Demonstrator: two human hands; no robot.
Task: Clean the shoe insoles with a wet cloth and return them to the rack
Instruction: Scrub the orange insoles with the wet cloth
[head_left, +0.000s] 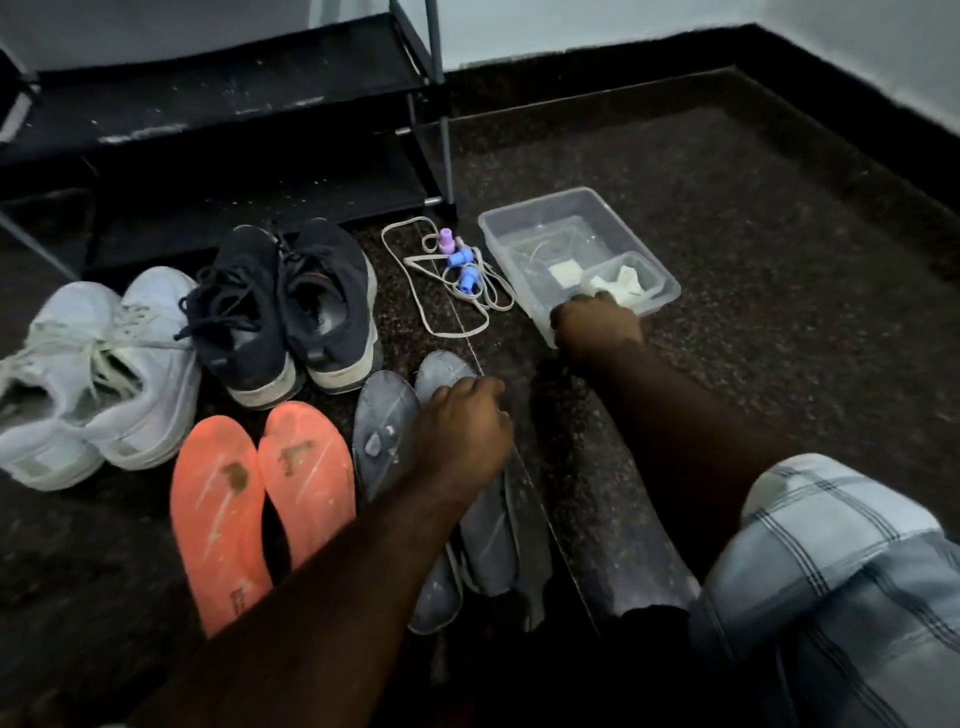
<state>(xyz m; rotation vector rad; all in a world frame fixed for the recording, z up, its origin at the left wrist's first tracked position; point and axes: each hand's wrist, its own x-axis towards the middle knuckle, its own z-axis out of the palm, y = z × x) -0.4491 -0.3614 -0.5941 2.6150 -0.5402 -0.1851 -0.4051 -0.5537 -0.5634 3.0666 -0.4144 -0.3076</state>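
Two grey insoles lie side by side on the dark floor. My left hand (462, 431) curls its fingers over the right grey insole (447, 366) and hides its middle. The left grey insole (384, 431) lies free beside it. Two orange insoles (218, 499) lie further left, stained. My right hand (597, 327) reaches over the near edge of a clear plastic tub (540, 208), and its fingers curl down onto a white cloth (621, 283) in a small inner container. The black shoe rack (234, 104) stands at the back left.
A pair of white sneakers (93, 374) and a pair of dark sneakers (280, 312) stand in front of the rack. Loose laces with blue and purple pieces (457, 260) lie between shoes and tub. My knee in checked shorts (831, 571) is at the lower right.
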